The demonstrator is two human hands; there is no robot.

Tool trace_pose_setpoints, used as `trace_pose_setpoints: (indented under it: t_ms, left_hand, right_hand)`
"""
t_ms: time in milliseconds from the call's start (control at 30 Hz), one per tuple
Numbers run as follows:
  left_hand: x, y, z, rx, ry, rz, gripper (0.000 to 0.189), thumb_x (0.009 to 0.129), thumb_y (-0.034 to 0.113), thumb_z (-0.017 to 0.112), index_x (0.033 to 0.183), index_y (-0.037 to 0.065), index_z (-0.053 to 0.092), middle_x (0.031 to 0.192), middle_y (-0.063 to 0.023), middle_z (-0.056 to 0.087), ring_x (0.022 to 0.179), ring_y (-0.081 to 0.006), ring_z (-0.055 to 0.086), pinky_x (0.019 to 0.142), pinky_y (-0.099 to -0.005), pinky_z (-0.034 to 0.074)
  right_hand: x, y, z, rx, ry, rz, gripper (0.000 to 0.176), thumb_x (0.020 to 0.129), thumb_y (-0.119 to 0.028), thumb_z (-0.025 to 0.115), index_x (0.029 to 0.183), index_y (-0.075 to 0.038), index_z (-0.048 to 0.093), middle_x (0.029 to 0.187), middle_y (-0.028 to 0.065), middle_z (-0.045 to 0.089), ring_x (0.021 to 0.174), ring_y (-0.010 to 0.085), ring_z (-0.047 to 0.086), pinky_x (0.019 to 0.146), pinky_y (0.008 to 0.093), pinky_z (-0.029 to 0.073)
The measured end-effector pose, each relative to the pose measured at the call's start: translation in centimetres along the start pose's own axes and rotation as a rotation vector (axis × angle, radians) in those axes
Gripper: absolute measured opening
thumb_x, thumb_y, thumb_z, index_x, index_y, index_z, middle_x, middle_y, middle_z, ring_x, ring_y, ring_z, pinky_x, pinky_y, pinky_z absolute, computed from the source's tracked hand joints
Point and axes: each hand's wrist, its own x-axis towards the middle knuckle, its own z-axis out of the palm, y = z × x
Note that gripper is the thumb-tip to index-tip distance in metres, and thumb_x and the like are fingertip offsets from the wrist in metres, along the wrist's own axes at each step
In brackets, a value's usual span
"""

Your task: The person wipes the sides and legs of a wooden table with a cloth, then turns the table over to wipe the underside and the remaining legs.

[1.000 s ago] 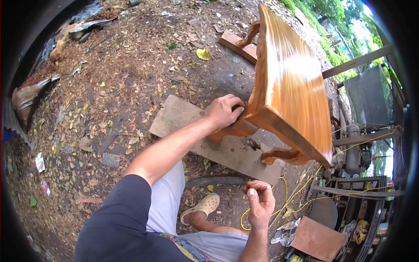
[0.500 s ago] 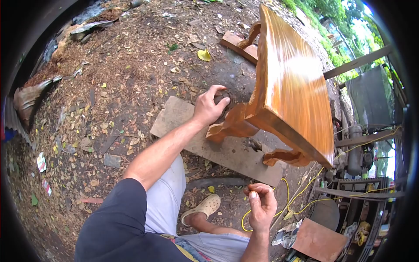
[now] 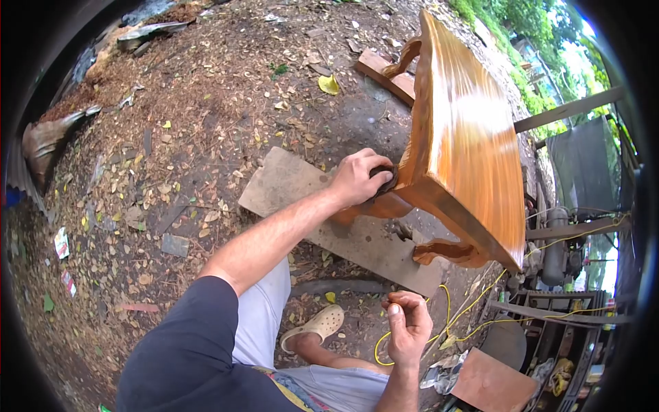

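Note:
A glossy orange-brown wooden table (image 3: pixel 473 137) with a wavy edge and carved legs stands before me. My left hand (image 3: pixel 358 177) is closed around a dark, rounded pad-like thing (image 3: pixel 386 180), held against the table's side edge near a leg. Most of that thing is hidden by my fingers. My right hand (image 3: pixel 410 326) is raised near my knee, apart from the table, with thumb and fingers pinched together. Its fingertips are stained brown, and whatever lies between them is too small to make out.
Flat boards (image 3: pixel 281 182) lie under the table legs on leaf-strewn soil. A yellow cord (image 3: pixel 449 305) runs along the ground at the right. Further right are a reddish-brown flat panel (image 3: pixel 495 388), a rack with clutter and a dark cylinder (image 3: pixel 555 254).
My left hand has moved right with the dark pad-like thing and now meets the table's side edge. The right hand has barely moved and stays pinched.

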Motion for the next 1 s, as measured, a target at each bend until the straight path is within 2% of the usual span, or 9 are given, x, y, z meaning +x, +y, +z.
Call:
trace_pose_setpoints:
  t_ms: [100,233,333,367,500,600,733,867,1000]
  left_hand:
    - [-0.4,-0.9,0.7,0.045,-0.001,0.086,0.023,0.088,0.02,0.073,0.105,0.005,0.076,0.104,-0.0135,0.071,0.098,-0.0312,0.071,0.087,-0.0397,0.056]
    - [0.0,-1.2,0.0,0.002,0.091,0.035,0.019,0.088,0.018,0.073,0.101,0.005,0.077,0.104,-0.0133,0.072,0.099,-0.0305,0.071,0.088,-0.0401,0.057]
    - [-0.8,-1.7,0.2,0.012,0.01,0.086,0.018,0.087,0.017,0.073,0.101,0.005,0.077,0.103,-0.0129,0.072,0.098,-0.0294,0.071,0.087,-0.0396,0.057]
    - [-0.5,-2.1,0.1,0.007,0.063,0.112,0.018,0.087,0.019,0.072,0.099,0.005,0.077,0.102,-0.0134,0.072,0.097,-0.0324,0.071,0.087,-0.0414,0.057]
    - [0.0,-1.8,-2.4,0.003,0.275,0.049,0.017,0.088,0.019,0.072,0.098,0.007,0.077,0.101,-0.0125,0.071,0.094,-0.0317,0.071,0.086,-0.0411,0.057]
    - [-1.0,-1.6,-1.9,0.025,0.123,0.046,0.015,0.088,0.017,0.073,0.099,0.007,0.078,0.104,-0.0126,0.07,0.094,-0.0275,0.071,0.083,-0.0361,0.057]
    - [-0.8,-1.9,0.8,0.111,0.027,0.131,0.016,0.089,0.018,0.072,0.099,0.009,0.078,0.104,-0.0123,0.069,0.092,-0.0292,0.071,0.082,-0.0372,0.058]
    - [-0.4,-1.4,-0.5,-0.003,0.104,0.108,0.013,0.088,0.015,0.072,0.097,0.009,0.078,0.104,-0.0125,0.07,0.094,-0.0306,0.071,0.083,-0.0389,0.058]
    - [-0.6,-2.5,-0.5,0.01,0.02,0.149,0.013,0.087,0.016,0.073,0.097,0.009,0.079,0.1,-0.0109,0.072,0.095,-0.0286,0.072,0.084,-0.0376,0.058]
  right_hand:
    - [0.0,0.1,-0.1,-0.022,-0.003,-0.01,0.01,0.1,-0.006,0.065,0.104,0.002,0.06,0.11,0.0116,0.064,0.094,0.017,0.065,0.087,0.0321,0.055]
    - [0.2,-0.4,0.1,0.006,0.006,-0.011,0.01,0.1,-0.006,0.065,0.103,0.002,0.061,0.109,0.0116,0.064,0.094,0.0168,0.065,0.086,0.0315,0.054]
    - [0.2,-0.2,0.4,-0.011,-0.007,-0.003,0.01,0.1,-0.006,0.065,0.103,0.002,0.061,0.109,0.0115,0.065,0.094,0.0167,0.065,0.086,0.0314,0.054]
    - [0.3,0.0,0.4,-0.031,-0.012,-0.017,0.01,0.1,-0.006,0.065,0.103,0.002,0.061,0.109,0.0114,0.065,0.094,0.0166,0.065,0.086,0.0314,0.054]
    - [0.0,0.6,0.1,-0.059,-0.009,-0.013,0.01,0.1,-0.005,0.065,0.104,0.003,0.061,0.11,0.0114,0.065,0.094,0.0165,0.065,0.087,0.0317,0.055]
    - [-0.2,0.9,0.1,-0.063,-0.01,-0.01,0.01,0.1,-0.005,0.065,0.104,0.003,0.061,0.11,0.0115,0.065,0.094,0.0166,0.065,0.086,0.032,0.055]
    - [-0.1,0.6,0.3,-0.072,-0.017,-0.019,0.01,0.099,-0.004,0.065,0.105,0.003,0.061,0.111,0.0121,0.064,0.094,0.0167,0.065,0.086,0.0322,0.056]
    - [0.0,0.5,0.3,-0.089,-0.026,-0.033,0.009,0.099,-0.004,0.065,0.104,0.003,0.061,0.111,0.0125,0.064,0.093,0.017,0.065,0.086,0.0323,0.056]
    - [0.4,0.3,0.7,-0.088,-0.049,-0.025,0.009,0.099,-0.004,0.065,0.103,0.004,0.062,0.109,0.0125,0.064,0.093,0.0174,0.065,0.087,0.0325,0.056]
